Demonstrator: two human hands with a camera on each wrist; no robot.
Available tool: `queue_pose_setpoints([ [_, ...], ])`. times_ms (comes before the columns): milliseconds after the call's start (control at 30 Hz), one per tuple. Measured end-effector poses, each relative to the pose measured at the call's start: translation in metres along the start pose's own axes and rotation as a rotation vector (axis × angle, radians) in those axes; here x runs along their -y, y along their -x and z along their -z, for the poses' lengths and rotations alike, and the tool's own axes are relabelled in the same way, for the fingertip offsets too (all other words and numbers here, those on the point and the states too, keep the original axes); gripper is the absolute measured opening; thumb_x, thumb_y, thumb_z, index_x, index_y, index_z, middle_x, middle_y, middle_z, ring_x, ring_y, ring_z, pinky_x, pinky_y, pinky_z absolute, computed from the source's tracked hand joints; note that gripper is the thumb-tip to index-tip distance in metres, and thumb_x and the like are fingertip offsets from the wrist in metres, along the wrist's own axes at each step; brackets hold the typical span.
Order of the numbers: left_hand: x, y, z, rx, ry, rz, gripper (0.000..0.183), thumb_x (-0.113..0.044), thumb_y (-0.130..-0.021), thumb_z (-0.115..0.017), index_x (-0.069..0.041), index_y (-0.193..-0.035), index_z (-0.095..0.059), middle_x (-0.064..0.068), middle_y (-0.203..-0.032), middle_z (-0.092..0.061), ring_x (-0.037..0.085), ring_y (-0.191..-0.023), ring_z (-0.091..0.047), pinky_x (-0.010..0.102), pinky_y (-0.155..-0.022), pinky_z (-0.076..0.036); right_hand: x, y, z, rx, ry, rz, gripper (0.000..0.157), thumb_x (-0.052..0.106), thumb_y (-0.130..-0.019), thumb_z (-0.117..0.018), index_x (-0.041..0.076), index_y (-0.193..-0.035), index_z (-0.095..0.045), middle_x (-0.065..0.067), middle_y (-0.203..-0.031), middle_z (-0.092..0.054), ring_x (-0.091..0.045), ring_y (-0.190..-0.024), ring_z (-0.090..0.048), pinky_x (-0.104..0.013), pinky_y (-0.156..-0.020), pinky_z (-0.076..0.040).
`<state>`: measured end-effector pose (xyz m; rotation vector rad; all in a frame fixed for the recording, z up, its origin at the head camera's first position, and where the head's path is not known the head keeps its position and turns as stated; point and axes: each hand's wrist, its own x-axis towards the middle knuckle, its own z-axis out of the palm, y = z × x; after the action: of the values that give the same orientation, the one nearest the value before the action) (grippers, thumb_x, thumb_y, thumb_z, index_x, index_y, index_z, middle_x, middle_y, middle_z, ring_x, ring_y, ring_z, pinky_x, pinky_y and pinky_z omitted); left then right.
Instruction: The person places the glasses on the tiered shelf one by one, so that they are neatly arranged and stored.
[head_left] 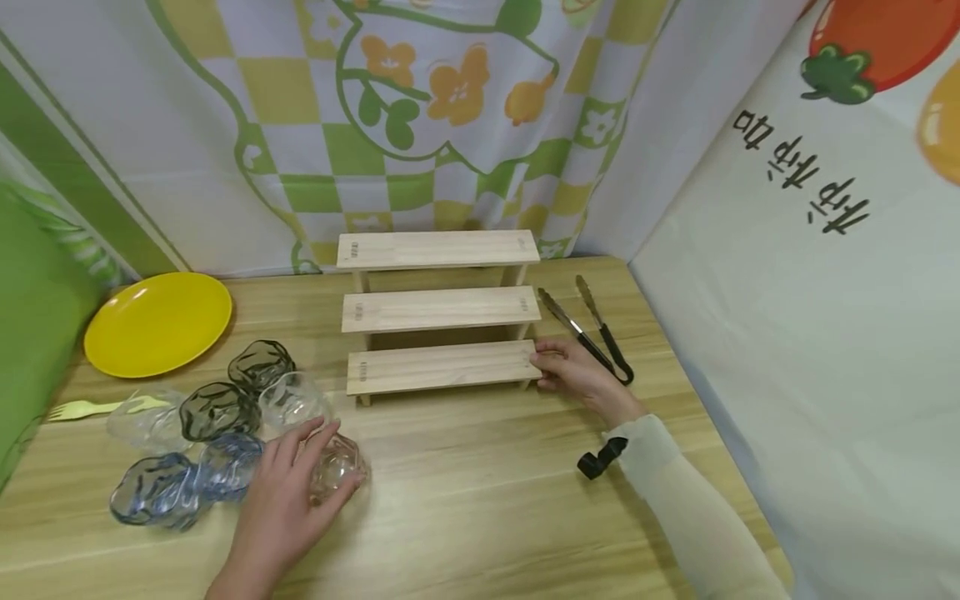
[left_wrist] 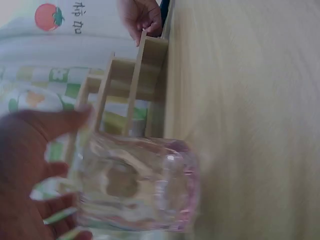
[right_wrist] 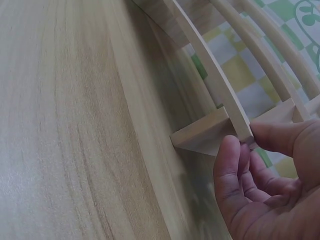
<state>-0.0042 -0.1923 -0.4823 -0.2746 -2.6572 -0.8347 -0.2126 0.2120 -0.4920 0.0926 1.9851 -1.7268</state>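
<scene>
A clear, pink-tinted glass cup stands on the table beneath my left hand. The thumb and spread fingers are around its upper part; in the left wrist view the thumb appears slightly apart from the cup. My right hand pinches the right end of the lowest board of a three-tier wooden display stand. The right wrist view has the thumb on one face of that board and fingers curled at the other.
Left of the left hand stand more wavy cups: blue, dark grey and clear. Beyond them are a yellow plate and a pale yellow-green fork. Black-handled tongs lie right of the stand. Fabric walls border the table.
</scene>
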Motion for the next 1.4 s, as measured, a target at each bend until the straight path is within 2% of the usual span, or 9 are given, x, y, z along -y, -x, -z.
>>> queue_pose_setpoints([
  [133, 0.009, 0.004, -0.014, 0.048, 0.256, 0.088, 0.085, -0.030, -0.075, -0.092, -0.016, -0.148, -0.052, 0.009, -0.150, -0.044, 0.035, -0.132, -0.040, 0.072, -0.099, -0.036, 0.000, -0.001, -0.002, 0.007, -0.010, -0.012, 0.049, 0.012, -0.103, -0.062, -0.005, -0.144, -0.041, -0.016, -0.111, -0.054, -0.016, -0.081, -0.054, -0.026, -0.073, -0.057],
  [233, 0.020, 0.008, -0.020, 0.080, 0.415, 0.144, 0.091, -0.020, -0.076, -0.092, -0.021, -0.153, -0.045, 0.007, -0.149, -0.045, 0.030, -0.130, -0.044, 0.071, -0.101, -0.036, 0.000, 0.000, -0.002, 0.005, -0.011, -0.021, 0.049, 0.012, -0.103, -0.062, -0.005, -0.144, -0.041, -0.015, -0.109, -0.054, -0.016, -0.080, -0.054, -0.026, -0.073, -0.057],
  [400, 0.030, 0.010, -0.027, 0.097, 0.598, 0.183, 0.104, -0.006, -0.072, -0.093, -0.019, -0.158, -0.035, 0.012, -0.147, -0.050, 0.018, -0.127, -0.049, 0.030, -0.106, -0.040, 0.002, 0.001, -0.001, 0.008, -0.026, -0.025, 0.053, 0.013, -0.103, -0.062, -0.006, -0.146, -0.039, -0.015, -0.109, -0.054, -0.015, -0.080, -0.054, -0.025, -0.072, -0.057],
  [500, 0.031, 0.011, -0.031, 0.083, 0.634, 0.229, 0.110, -0.005, -0.067, -0.095, -0.014, -0.158, -0.034, 0.011, -0.146, -0.052, 0.009, -0.127, -0.047, 0.015, -0.101, -0.036, 0.003, 0.001, -0.001, 0.008, -0.036, -0.023, 0.056, 0.013, -0.103, -0.063, -0.007, -0.148, -0.037, -0.014, -0.109, -0.054, -0.015, -0.080, -0.054, -0.024, -0.072, -0.057],
  [733, 0.018, 0.009, -0.039, -0.015, 0.605, 0.371, 0.103, -0.009, -0.063, -0.098, -0.010, -0.150, -0.044, 0.003, -0.137, -0.058, 0.012, -0.122, -0.051, 0.015, -0.102, -0.035, 0.002, 0.003, -0.001, -0.005, -0.039, -0.029, 0.052, 0.012, -0.103, -0.062, -0.005, -0.146, -0.039, -0.012, -0.105, -0.055, -0.015, -0.079, -0.054, -0.024, -0.072, -0.057],
  [900, 0.007, 0.003, -0.043, -0.100, 0.587, 0.400, 0.097, -0.011, -0.063, -0.099, -0.008, -0.146, -0.050, 0.004, -0.132, -0.061, 0.015, -0.117, -0.055, 0.014, -0.098, -0.041, 0.001, 0.002, -0.001, -0.010, -0.042, -0.024, 0.049, 0.011, -0.103, -0.062, -0.004, -0.145, -0.042, -0.014, -0.108, -0.055, -0.015, -0.079, -0.054, -0.025, -0.072, -0.057],
  [1000, -0.001, -0.010, -0.037, -0.117, 0.573, 0.384, 0.094, -0.012, -0.063, -0.099, -0.008, -0.144, -0.052, 0.002, -0.128, -0.064, 0.015, -0.115, -0.057, 0.018, -0.100, -0.042, 0.000, 0.000, -0.001, -0.008, -0.053, -0.020, 0.048, 0.012, -0.102, -0.063, -0.004, -0.143, -0.043, -0.015, -0.109, -0.056, -0.015, -0.080, -0.055, -0.026, -0.073, -0.058],
  [1233, -0.035, -0.067, -0.011, -0.072, 0.573, 0.230, 0.090, -0.018, -0.066, -0.098, -0.013, -0.144, -0.054, 0.002, -0.127, -0.065, 0.020, -0.117, -0.057, 0.052, -0.110, -0.036, 0.001, 0.002, 0.000, -0.025, -0.054, -0.010, 0.047, 0.012, -0.102, -0.063, -0.005, -0.142, -0.045, -0.013, -0.104, -0.057, -0.015, -0.079, -0.055, -0.027, -0.074, -0.058],
  [1400, -0.069, -0.118, -0.002, -0.003, 0.643, 0.102, 0.089, -0.022, -0.070, -0.097, -0.013, -0.146, -0.052, 0.001, -0.131, -0.063, 0.022, -0.120, -0.056, 0.052, -0.108, -0.038, 0.002, 0.002, -0.001, -0.018, -0.039, -0.011, 0.048, 0.013, -0.102, -0.065, -0.004, -0.142, -0.046, -0.015, -0.107, -0.057, -0.017, -0.082, -0.056, -0.031, -0.078, -0.059],
])
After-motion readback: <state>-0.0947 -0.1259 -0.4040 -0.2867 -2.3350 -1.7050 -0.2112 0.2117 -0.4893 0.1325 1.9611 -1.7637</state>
